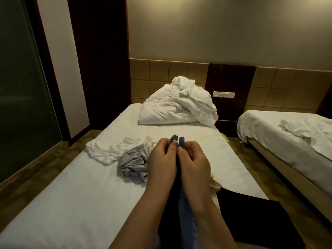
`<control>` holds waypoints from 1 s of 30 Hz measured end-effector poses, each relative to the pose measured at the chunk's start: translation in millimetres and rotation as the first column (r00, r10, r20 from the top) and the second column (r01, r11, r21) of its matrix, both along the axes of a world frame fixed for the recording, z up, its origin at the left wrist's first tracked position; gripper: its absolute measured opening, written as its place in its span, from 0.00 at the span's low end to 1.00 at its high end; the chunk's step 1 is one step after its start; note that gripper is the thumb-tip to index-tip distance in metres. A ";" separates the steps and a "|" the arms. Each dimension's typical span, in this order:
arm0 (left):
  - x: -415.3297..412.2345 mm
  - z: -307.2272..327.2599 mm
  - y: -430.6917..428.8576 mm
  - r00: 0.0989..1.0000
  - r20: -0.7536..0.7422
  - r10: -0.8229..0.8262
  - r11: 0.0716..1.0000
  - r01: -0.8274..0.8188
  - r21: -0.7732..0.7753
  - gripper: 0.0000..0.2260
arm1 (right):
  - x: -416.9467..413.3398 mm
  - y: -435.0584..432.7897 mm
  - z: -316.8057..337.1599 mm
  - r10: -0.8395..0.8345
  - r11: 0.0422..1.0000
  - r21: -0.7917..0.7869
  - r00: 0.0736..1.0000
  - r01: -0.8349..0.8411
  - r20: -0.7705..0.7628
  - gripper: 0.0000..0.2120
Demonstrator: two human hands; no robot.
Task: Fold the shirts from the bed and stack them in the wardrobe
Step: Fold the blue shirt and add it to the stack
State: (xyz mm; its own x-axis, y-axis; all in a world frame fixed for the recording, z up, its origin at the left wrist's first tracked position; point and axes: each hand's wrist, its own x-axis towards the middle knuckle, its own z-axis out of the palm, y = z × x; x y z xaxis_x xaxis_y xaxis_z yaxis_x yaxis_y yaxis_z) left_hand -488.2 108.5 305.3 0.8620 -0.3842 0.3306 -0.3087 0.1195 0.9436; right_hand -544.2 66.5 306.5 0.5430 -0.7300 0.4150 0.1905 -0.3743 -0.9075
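two beds [71, 194] [269, 126], two hands [162, 159] [194, 159], two crumpled shirts [102, 151] [133, 164], one held shirt [181, 141] (blue)

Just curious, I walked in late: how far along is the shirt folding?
No stack or wardrobe shows. In hand: left hand and right hand pinch a blue shirt. Left: crumpled grey shirt and white shirt on the bed; the black garment may be folded.

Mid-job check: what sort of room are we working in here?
Probably a twin hotel room: the near bed and a second bed beside it, both in plain white sheets, a switch plate on the dark wall panel between them, and a crumpled white duvet heaped at the near bed's head.
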 end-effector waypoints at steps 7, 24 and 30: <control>-4.5 3.5 8.6 0.984 0.177 -0.027 0.999 0.019 0.042 0.09 | -5.8 -2.8 4.7 0.016 1.000 0.027 0.998 -0.014 -0.059 0.07; 3.1 15.6 20.0 0.987 0.137 -0.083 0.996 0.084 -0.002 0.10 | -5.0 -16.6 12.7 0.070 0.996 0.061 0.997 -0.068 -0.037 0.03; 6.2 19.5 20.9 0.975 0.168 -0.148 0.987 0.158 -0.042 0.09 | -0.6 -37.3 22.4 0.124 0.950 -0.266 0.980 -0.163 -0.159 0.08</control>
State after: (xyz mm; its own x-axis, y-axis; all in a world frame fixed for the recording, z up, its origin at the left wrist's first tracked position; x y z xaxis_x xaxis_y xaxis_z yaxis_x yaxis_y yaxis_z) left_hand -482.0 129.4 324.8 0.7268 -0.4847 0.4867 -0.4326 0.2273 0.8725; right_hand -544.8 29.2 329.0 0.6998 -0.5076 0.5027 0.1407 -0.5919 -0.7936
